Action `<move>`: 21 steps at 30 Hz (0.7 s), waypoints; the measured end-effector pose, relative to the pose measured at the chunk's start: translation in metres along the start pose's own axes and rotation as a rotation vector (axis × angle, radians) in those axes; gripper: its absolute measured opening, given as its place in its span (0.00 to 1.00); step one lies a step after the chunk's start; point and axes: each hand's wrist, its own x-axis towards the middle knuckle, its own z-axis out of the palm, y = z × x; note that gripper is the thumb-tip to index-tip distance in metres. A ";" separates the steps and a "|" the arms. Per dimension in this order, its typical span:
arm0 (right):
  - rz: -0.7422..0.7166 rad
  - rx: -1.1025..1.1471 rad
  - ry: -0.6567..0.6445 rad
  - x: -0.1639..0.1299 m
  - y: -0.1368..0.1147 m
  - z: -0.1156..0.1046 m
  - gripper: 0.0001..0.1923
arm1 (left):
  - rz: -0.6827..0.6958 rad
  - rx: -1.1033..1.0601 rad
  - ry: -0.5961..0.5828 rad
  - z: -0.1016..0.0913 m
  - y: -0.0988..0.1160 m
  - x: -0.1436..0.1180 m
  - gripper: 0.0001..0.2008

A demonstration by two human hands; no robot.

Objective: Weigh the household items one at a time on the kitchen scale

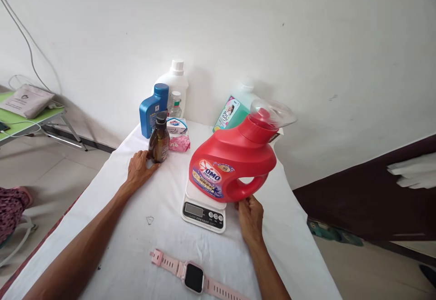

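A red detergent jug (pixel 231 163) with a clear cap stands tilted on a small white kitchen scale (pixel 203 209). My right hand (pixel 250 216) holds the lower end of the jug's handle. My left hand (pixel 139 169) rests on the white cloth, its fingers touching the base of a brown pump bottle (pixel 159 140).
Behind stand a blue bottle (pixel 151 110), a white jug (pixel 175 84), a small clear bottle (pixel 175 104), a soap box (pixel 177 125), a pink packet (pixel 179 143) and a green bottle (pixel 231 111). A pink smartwatch (pixel 194 276) lies near me. A green folding table (pixel 30 118) stands left.
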 end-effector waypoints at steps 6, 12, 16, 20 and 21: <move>-0.001 -0.129 -0.007 0.003 -0.002 -0.002 0.24 | -0.019 0.001 -0.030 -0.003 0.002 0.002 0.17; 0.003 -0.130 -0.012 0.004 -0.002 -0.001 0.21 | -0.013 0.003 -0.018 -0.003 0.002 0.004 0.18; -0.011 -0.138 -0.022 0.005 -0.001 -0.002 0.20 | -0.019 0.009 -0.023 -0.003 0.003 0.003 0.18; -0.020 -0.132 -0.031 0.003 0.002 -0.001 0.21 | -0.029 0.007 -0.043 -0.007 0.006 0.004 0.19; -0.018 -0.112 -0.032 0.003 0.002 -0.001 0.22 | -0.030 0.003 -0.043 -0.008 0.006 0.004 0.19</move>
